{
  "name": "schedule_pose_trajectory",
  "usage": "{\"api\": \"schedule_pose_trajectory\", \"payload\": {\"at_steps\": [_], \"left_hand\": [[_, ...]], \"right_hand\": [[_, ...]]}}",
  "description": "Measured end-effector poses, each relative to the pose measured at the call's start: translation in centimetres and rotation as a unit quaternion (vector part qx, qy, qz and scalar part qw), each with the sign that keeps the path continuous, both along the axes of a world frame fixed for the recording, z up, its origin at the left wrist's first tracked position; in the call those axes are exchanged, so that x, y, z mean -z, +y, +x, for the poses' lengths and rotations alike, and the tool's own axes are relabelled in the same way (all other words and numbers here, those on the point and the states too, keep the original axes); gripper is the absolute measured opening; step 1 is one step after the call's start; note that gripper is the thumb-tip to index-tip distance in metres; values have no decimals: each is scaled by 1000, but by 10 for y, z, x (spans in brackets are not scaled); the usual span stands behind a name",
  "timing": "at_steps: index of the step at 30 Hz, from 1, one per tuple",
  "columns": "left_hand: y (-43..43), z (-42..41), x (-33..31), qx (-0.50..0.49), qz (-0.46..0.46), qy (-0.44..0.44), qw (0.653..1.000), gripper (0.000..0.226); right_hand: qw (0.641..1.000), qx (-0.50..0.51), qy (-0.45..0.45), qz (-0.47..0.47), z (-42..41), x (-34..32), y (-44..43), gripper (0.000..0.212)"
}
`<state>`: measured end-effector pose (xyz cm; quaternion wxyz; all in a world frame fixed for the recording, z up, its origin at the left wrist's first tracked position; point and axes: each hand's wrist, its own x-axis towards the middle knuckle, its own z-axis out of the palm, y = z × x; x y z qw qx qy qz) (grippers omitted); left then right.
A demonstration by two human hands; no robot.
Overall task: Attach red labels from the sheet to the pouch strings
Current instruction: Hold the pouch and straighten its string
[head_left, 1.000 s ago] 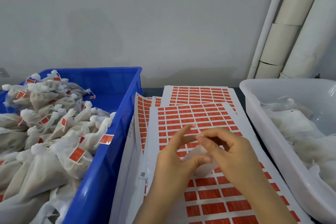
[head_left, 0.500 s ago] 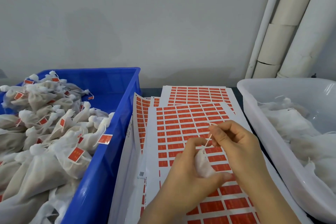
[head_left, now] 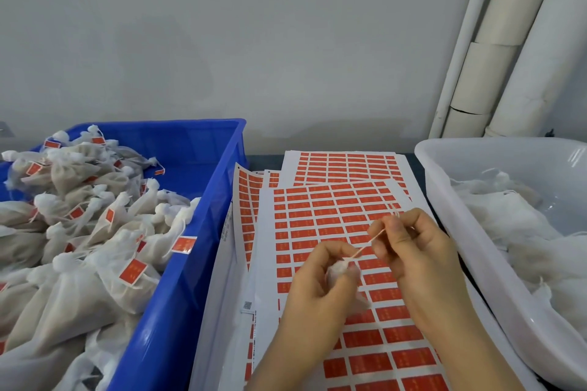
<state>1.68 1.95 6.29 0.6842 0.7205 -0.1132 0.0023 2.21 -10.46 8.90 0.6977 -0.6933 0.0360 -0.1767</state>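
Observation:
My left hand [head_left: 317, 282] grips a small white mesh pouch [head_left: 341, 271] at its gathered neck, above the top sheet of red labels [head_left: 320, 219]. The pouch string [head_left: 365, 246] runs taut up and to the right into my right hand [head_left: 416, 251], which pinches it between thumb and fingertips. Most of the pouch body is hidden inside my left hand. No label is visible on this string.
A blue bin [head_left: 203, 206] on the left holds several pouches carrying red labels. A white tub [head_left: 444, 206] on the right holds several unlabelled white pouches. More label sheets [head_left: 346, 165] lie stacked behind. White pipes [head_left: 495, 57] run up the wall at right.
My right hand has pulled the string out taut to the upper right. My left hand closed round the pouch neck and shifted slightly lower.

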Motion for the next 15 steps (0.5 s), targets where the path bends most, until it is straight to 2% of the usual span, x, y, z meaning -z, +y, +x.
{"api": "schedule_pose_trajectory", "payload": {"at_steps": [3, 6, 9, 15], "left_hand": [[-1, 3, 2, -60, 1, -40, 997, 8], [2, 6, 3, -86, -16, -58, 994, 12], [3, 5, 3, -50, -13, -57, 997, 17], [3, 3, 2, 18, 50, -62, 997, 22]], "right_hand": [[998, -30, -7, 53, -1, 0, 1, 23], [992, -42, -12, 120, -1, -1, -3, 20], [987, -39, -18, 157, 0, -1, -6, 13], [987, -9, -28, 158, 1, 0, -12, 12]]}}
